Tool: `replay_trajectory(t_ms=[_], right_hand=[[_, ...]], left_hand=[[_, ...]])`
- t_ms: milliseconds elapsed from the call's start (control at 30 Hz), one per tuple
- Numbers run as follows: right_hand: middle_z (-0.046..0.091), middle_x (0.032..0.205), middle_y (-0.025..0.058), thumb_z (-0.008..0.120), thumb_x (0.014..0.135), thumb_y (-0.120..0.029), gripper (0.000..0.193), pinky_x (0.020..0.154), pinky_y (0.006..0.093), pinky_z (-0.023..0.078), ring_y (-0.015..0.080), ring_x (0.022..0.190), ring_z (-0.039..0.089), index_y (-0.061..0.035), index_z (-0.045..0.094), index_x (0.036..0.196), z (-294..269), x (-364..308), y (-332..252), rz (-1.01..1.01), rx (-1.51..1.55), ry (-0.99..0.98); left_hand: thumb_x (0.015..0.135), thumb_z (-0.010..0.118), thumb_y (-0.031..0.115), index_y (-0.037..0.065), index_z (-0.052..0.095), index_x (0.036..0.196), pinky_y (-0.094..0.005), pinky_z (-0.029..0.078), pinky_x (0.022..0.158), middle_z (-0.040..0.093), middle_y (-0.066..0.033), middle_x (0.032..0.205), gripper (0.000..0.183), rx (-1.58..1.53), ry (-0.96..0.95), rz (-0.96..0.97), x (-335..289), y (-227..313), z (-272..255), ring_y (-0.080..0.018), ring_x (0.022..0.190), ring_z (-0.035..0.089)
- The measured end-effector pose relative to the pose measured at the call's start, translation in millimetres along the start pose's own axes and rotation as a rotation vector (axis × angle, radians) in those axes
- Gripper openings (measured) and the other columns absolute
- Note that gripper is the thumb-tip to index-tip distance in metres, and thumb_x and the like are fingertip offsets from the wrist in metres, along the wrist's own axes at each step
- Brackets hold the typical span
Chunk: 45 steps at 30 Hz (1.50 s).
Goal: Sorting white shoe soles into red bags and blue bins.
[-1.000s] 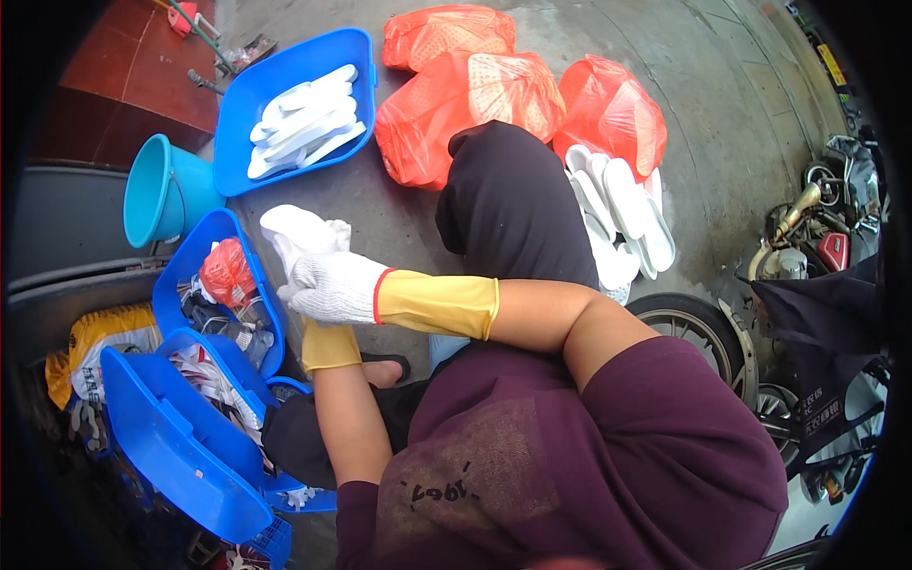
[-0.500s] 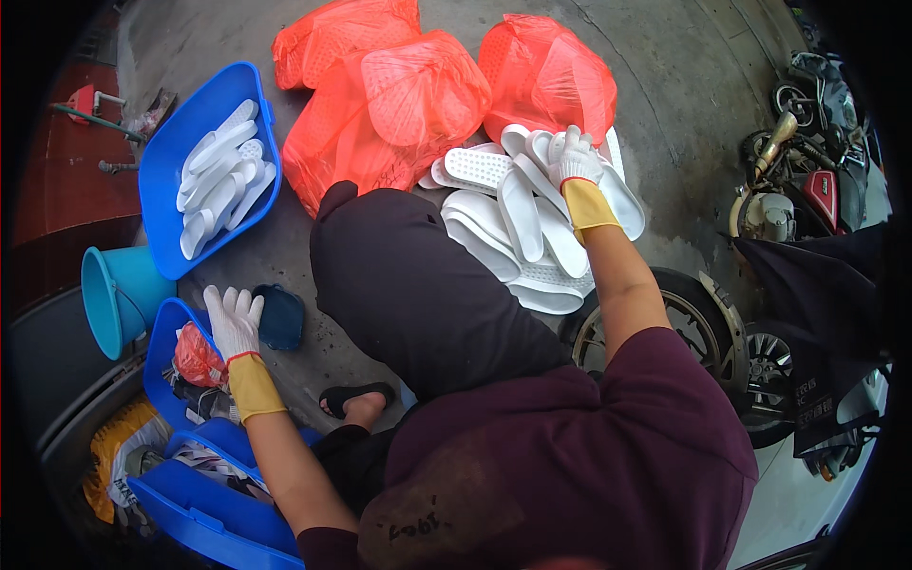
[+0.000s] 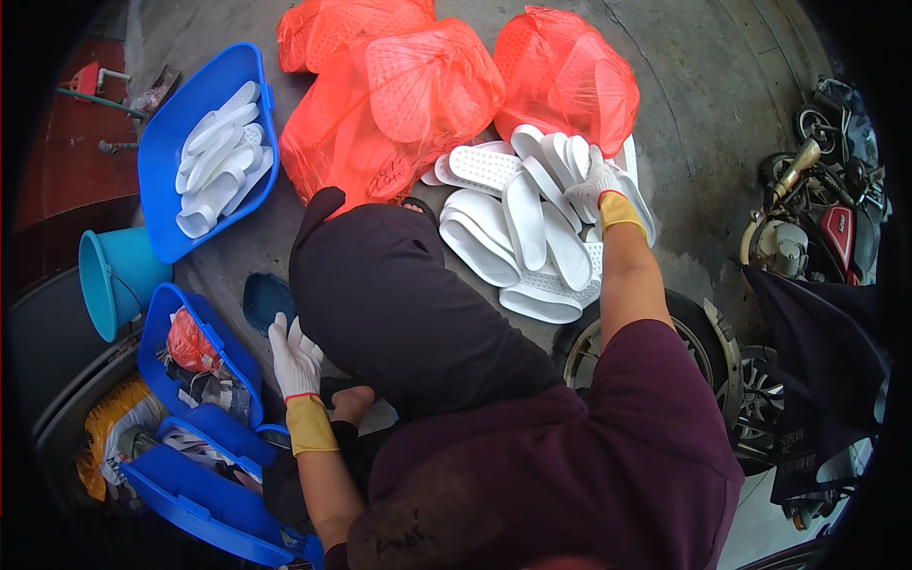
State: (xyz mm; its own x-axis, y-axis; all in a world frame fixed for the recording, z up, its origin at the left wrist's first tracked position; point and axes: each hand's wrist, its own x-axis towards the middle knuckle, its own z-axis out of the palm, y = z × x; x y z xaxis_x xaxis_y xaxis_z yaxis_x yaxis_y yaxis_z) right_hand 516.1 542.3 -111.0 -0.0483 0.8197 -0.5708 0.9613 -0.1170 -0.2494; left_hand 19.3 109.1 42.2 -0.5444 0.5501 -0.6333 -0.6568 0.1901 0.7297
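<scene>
Right hand, white glove with yellow cuff, is far right on the pile of white slipper soles lying on the concrete floor. Fingers are curled over the top edge of one upright sole, look clamped on it, though the grip is partly hidden by the pile.

Left hand, same glove, is near left beside the person's dark-trousered knee. Fingers are apart and loosely spread, holding nothing; fingertips are just beside a small dark blue piece on the floor, contact unclear.

Three red plastic bags sit just beyond the sole pile, touching it. Far left: blue tray with more white soles in it. Left of the hand: blue crate with red and mixed scraps, teal bucket beside it. Motorbike at right edge.
</scene>
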Motion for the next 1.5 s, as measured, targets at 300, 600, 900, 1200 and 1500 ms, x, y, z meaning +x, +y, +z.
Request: replay_trajectory(t_ms=[300,600,900,1200,1500], right_hand=[[0.048,0.153,0.0293,0.100,0.051,-0.036,0.145,0.118,0.0432,0.043,0.0408,0.142,0.048,-0.0026,0.015,0.164,9.0,-23.3,-15.8,0.040,-0.032,-0.051],[0.045,0.155,0.0298,0.096,0.055,-0.041,0.142,0.121,0.0417,0.039,0.0408,0.145,0.045,-0.0019,0.015,0.165,18.1,-45.1,-15.5,-0.143,-0.035,-0.188],[0.056,0.148,0.0255,0.096,0.060,-0.044,0.138,0.114,0.0395,0.045,0.0371,0.135,0.058,-0.0072,0.016,0.167,34.1,-49.3,-36.9,-0.182,0.070,-0.165],[0.072,0.124,0.0201,0.066,0.093,-0.035,0.051,0.103,0.0421,0.051,0.0357,0.118,0.068,-0.0155,0.064,0.140,22.4,-37.1,-28.0,-0.227,0.243,0.041],[0.077,0.106,0.0155,0.072,0.093,-0.029,0.036,0.088,0.0385,0.056,0.0271,0.098,0.075,-0.0041,0.072,0.119,-130.9,-102.2,-182.7,-0.574,0.369,0.432]], left_hand=[[0.113,0.043,0.043,0.001,0.026,0.163,-0.0425,0.028,0.126,0.036,-0.0237,0.164,0.068,-0.020,0.000,0.049,4.3,-0.1,-6.0,-0.0346,0.151,0.038],[0.110,0.047,0.048,0.003,0.051,0.148,-0.0397,0.046,0.114,0.056,-0.0105,0.149,0.059,-0.131,0.039,-0.083,5.5,-14.3,-13.2,-0.0274,0.133,0.056],[0.110,0.048,0.048,0.001,0.047,0.152,-0.0406,0.042,0.117,0.052,-0.0119,0.154,0.063,-0.094,-0.045,0.013,1.7,-12.2,-9.5,-0.0276,0.138,0.053],[0.110,0.045,0.049,0.002,0.030,0.163,-0.0425,0.025,0.127,0.033,-0.0210,0.167,0.072,0.006,-0.071,0.183,-30.5,2.5,18.8,-0.0346,0.153,0.035],[0.108,0.051,0.053,0.008,0.025,0.164,-0.0534,0.039,0.118,0.029,-0.0329,0.163,0.077,-0.052,0.070,0.421,-67.5,71.4,23.7,-0.0484,0.148,0.038]])
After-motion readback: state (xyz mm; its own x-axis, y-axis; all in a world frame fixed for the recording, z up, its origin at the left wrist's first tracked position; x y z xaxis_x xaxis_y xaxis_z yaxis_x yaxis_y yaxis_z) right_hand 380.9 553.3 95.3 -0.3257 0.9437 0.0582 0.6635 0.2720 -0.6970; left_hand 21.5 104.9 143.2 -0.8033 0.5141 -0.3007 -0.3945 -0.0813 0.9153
